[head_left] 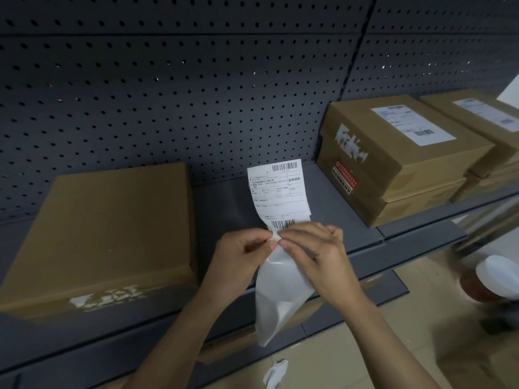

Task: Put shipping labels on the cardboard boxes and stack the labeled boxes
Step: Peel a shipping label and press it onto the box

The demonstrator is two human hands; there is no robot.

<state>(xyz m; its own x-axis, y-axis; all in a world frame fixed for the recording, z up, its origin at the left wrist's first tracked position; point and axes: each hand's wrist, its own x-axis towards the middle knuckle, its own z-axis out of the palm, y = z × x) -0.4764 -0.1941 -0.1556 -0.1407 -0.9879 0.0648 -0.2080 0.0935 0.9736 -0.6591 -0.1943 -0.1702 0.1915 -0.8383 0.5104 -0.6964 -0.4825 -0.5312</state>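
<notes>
A white shipping label (279,189) with barcodes stands upright in front of me, over the grey shelf. My left hand (241,255) and my right hand (314,254) both pinch its lower edge, where a glossy backing sheet (280,290) hangs down, peeled away from it. An unlabeled flat cardboard box (112,223) lies on the shelf to the left. On the right, a labeled box (393,141) sits on top of another box (421,200). A second labeled stack (483,119) stands at the far right.
The grey metal shelf (224,203) has a perforated back panel (168,94). Lower shelf edges run below my arms. Scraps of backing paper (276,373) lie on the tan floor. A roll with white material (494,276) sits low on the right.
</notes>
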